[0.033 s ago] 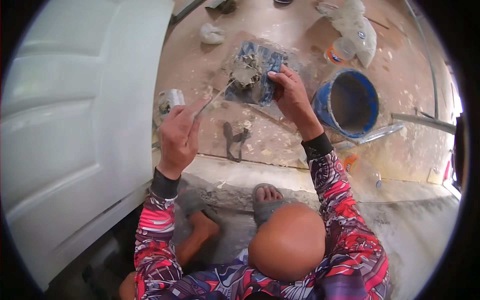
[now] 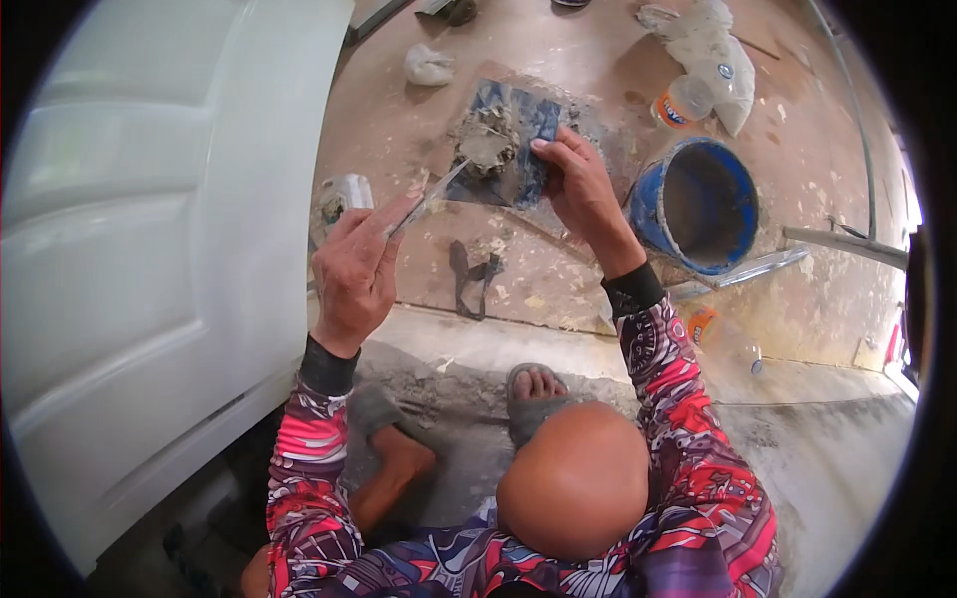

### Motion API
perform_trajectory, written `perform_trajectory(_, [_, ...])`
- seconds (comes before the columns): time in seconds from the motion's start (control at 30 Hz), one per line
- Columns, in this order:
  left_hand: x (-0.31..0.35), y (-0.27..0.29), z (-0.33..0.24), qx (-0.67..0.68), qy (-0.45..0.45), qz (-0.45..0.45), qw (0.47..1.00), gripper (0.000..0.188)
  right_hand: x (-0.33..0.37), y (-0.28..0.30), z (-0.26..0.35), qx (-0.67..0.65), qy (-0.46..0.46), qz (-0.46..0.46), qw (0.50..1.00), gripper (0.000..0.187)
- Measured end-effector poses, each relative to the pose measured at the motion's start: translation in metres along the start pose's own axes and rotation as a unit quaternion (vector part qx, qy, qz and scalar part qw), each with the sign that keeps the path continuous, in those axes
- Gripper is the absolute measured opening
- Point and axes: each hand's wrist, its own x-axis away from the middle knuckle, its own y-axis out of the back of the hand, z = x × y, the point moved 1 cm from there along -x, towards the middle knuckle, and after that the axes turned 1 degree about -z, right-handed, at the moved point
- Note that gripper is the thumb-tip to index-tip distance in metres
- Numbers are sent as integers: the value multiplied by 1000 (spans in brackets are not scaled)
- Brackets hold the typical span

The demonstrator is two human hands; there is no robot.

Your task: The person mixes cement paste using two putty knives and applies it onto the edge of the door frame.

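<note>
Left hand (image 2: 351, 284) grasps thin tool (image 2: 439, 187), blade showing broader than earlier; right hand (image 2: 583, 194) grips blue board (image 2: 545, 122), upper centre, heaped with grey paste (image 2: 486, 149).

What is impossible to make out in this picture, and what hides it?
- Head view: gripped end of the thin, pale, blade-like tool, hidden inside the left hand.
- Head view: surface of the flat blue board beneath the grey, lumpy paste, which covers it.
- Head view: heel of the grey, open-toed right slipper, behind the bare knee.
- Head view: far left side of the white panelled door, cut off by the dark fisheye rim.
</note>
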Motion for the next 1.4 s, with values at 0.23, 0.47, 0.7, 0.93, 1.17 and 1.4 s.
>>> perform_trajectory(0.23, [28,48,-12,-94,-91,23,991,48,16,-54,-10,85,-18,108,990,16])
perform_trajectory(0.47, [106,63,-10,-160,-100,-4,982,46,54,-102,-46,202,-42,167,964,21])
perform_trajectory(0.7, [180,101,-3,-60,43,61,995,36,83,-143,-89,199,-112,125,965,19])
perform_trajectory(0.93, [304,139,13,400,316,-103,854,34,81,-165,-149,430,59,244,867,21])
perform_trajectory(1.17, [350,195,-32,205,175,-424,864,31,104,-197,-67,214,-132,184,950,27])
perform_trajectory(1.4, [387,272,-93,6,51,-702,710,29,160,-289,-27,264,-139,323,898,34])
